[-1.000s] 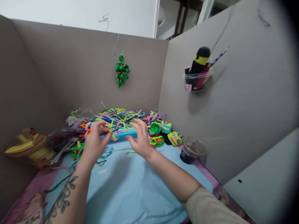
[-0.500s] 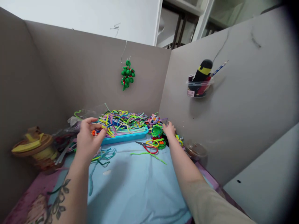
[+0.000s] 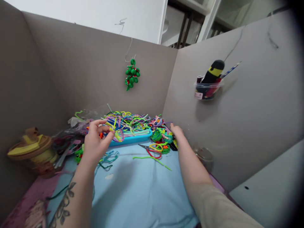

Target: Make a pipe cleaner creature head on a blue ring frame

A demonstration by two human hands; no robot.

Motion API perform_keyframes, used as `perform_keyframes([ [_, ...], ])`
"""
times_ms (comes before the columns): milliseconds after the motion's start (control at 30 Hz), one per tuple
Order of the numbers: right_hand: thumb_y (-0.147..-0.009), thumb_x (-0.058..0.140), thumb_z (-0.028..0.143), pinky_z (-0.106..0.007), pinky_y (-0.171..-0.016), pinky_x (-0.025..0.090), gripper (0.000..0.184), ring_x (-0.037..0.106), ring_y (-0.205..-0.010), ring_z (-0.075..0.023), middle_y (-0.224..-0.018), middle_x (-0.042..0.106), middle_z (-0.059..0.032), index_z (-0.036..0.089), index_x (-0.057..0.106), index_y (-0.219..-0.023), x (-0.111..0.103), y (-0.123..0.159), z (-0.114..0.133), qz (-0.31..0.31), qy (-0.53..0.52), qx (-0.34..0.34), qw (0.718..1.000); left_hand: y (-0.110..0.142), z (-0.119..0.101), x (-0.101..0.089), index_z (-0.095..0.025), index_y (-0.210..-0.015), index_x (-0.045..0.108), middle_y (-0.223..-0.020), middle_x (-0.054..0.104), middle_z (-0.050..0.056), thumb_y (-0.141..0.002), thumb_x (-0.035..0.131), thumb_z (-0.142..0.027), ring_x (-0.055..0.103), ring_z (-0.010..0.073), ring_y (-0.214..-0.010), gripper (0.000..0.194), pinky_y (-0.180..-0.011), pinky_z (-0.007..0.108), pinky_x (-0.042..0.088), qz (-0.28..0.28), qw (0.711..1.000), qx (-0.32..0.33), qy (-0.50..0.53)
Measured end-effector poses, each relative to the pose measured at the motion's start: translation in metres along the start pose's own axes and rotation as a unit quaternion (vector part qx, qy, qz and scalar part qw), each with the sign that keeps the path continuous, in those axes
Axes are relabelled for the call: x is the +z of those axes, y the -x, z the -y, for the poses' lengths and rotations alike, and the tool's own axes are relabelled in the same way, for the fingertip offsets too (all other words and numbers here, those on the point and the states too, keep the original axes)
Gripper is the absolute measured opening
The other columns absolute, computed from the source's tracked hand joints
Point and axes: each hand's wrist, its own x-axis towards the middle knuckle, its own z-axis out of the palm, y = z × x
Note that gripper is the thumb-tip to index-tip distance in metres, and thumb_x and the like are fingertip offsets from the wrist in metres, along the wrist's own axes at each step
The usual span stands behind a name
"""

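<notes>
My left hand [image 3: 98, 136] pinches a small pipe cleaner figure [image 3: 118, 128] with yellow and purple loops and a blue middle, held up in front of a blue tray [image 3: 130, 139] heaped with coloured pipe cleaners. At the back right, my right hand [image 3: 177, 130] reaches beside a pile of fuzzy pipe cleaner pieces [image 3: 156, 134] in green, pink and other colours. Its fingers are mostly hidden, so what they touch does not show. Open scissors [image 3: 153, 149] with one yellow and one red handle lie before the pile. A light green pipe cleaner [image 3: 152, 158] lies nearer me.
Grey panels [image 3: 99, 63] enclose the table on three sides. A green bunch [image 3: 132, 75] hangs from a wire at the back. On the right panel hangs a plastic cup [image 3: 206, 90] of tools. A brown-yellow pot [image 3: 33, 152] stands left, a clear round container [image 3: 204, 156] right.
My right hand has shifted slightly right and its fingers show less. My left hand keeps the figure, a little farther right in view. The view itself has moved slightly.
</notes>
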Motion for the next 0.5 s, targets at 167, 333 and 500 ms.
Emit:
perform_keyframes([
  [167, -0.086, 0.041, 0.034, -0.034, -0.079, 0.045, 0.038, 0.058, -0.102, -0.0286, -0.105, 0.062, -0.0217, 0.009, 0.062, -0.106, -0.013, 0.005, 0.039, -0.022, 0.002, -0.014, 1.0, 0.001, -0.002, -0.001, -0.021, -0.107, 0.042, -0.078, 0.066, -0.001, -0.069, 0.061, -0.032, 0.063, 0.0172, -0.074, 0.043, -0.064, 0.027, 0.046, 0.013, 1.0, 0.0, -0.022],
  [333, -0.085, 0.046, 0.037, -0.038, -0.083, 0.044, 0.039, 0.054, -0.106, -0.0295, -0.109, 0.059, -0.0213, 0.009, 0.059, -0.108, -0.012, 0.036, 0.082, -0.051, -0.014, -0.055, 0.997, -0.001, -0.001, -0.004, -0.023, -0.106, 0.043, -0.078, 0.065, -0.001, -0.069, 0.063, -0.034, 0.064, 0.0186, -0.077, 0.043, -0.066, 0.029, 0.047, 0.008, 1.0, -0.003, 0.009],
  [500, -0.086, 0.044, 0.036, -0.041, -0.096, 0.035, 0.038, 0.045, -0.114, -0.0263, -0.118, 0.054, -0.0142, 0.014, 0.053, -0.116, 0.024, 0.133, 0.096, -0.112, -0.082, -0.302, 0.943, -0.004, -0.001, -0.004, -0.023, -0.105, 0.044, -0.079, 0.065, 0.0, -0.069, 0.064, -0.033, 0.064, 0.0197, -0.079, 0.043, -0.071, 0.032, 0.046, -0.004, 1.0, -0.014, -0.008],
])
